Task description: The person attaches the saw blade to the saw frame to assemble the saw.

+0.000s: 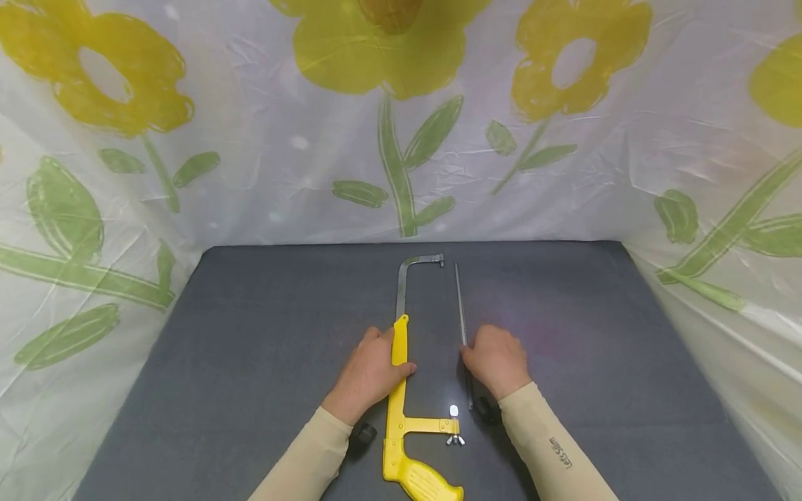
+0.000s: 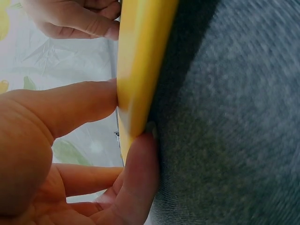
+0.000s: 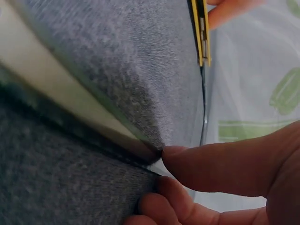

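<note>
A hacksaw frame (image 1: 395,410) with a yellow grip and a grey metal bow lies on the dark table, its handle toward me. My left hand (image 1: 370,374) grips its yellow bar; in the left wrist view, thumb and fingers close on the yellow bar (image 2: 140,61) from both sides. To the right of the frame is a thin hacksaw blade (image 1: 460,299), apart from it and roughly parallel. My right hand (image 1: 499,360) pinches this blade; in the right wrist view, the thumb and fingertips meet at the blade (image 3: 70,89). A wing nut (image 1: 455,440) sits on the frame's near arm.
The dark grey cloth-covered table (image 1: 282,299) extends around both hands. A white curtain (image 1: 269,160) printed with yellow flowers hangs behind it and along both sides. Black wrist devices show under the left wrist (image 1: 362,435) and right wrist (image 1: 486,410).
</note>
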A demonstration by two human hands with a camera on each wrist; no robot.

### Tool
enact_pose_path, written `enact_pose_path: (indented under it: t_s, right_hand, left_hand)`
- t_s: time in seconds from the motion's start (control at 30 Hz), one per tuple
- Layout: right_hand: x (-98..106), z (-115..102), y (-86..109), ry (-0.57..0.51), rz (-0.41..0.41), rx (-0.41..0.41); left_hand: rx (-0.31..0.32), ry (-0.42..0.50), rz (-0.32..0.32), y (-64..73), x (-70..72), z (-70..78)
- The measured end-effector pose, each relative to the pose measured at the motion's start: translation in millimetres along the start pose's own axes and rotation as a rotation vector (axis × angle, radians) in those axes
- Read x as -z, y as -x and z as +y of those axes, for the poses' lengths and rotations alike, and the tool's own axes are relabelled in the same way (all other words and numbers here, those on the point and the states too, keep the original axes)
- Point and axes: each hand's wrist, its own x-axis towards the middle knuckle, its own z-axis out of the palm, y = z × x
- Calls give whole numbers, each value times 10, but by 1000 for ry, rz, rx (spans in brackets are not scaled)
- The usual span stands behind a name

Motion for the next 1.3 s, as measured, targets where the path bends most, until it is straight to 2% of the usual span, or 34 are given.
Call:
enact_pose_path:
  t_s: [0.13,0.37,0.57,0.77,0.93,1.3]
  right_hand:
    - [-9,18,-5,8,21,3]
    - [-12,7,-20,-33,7,-12]
    - [-13,2,-18,-61,-9,-12]
    - [-14,-1,-28,-90,16,-17]
    - [-20,5,-43,-129,28,-9]
    - [19,57,-84,-229,-85,-10]
  left_hand:
    - [-7,9,-9,0,2,-5]
    - [-40,17,0,-11,14,-22]
    - [-28,34,-3,2,18,-17]
    - [-9,34,-9,-7,9,-16]
    - [-17,47,-6,-14,6,-23]
    - [-26,76,-11,-24,2,-63]
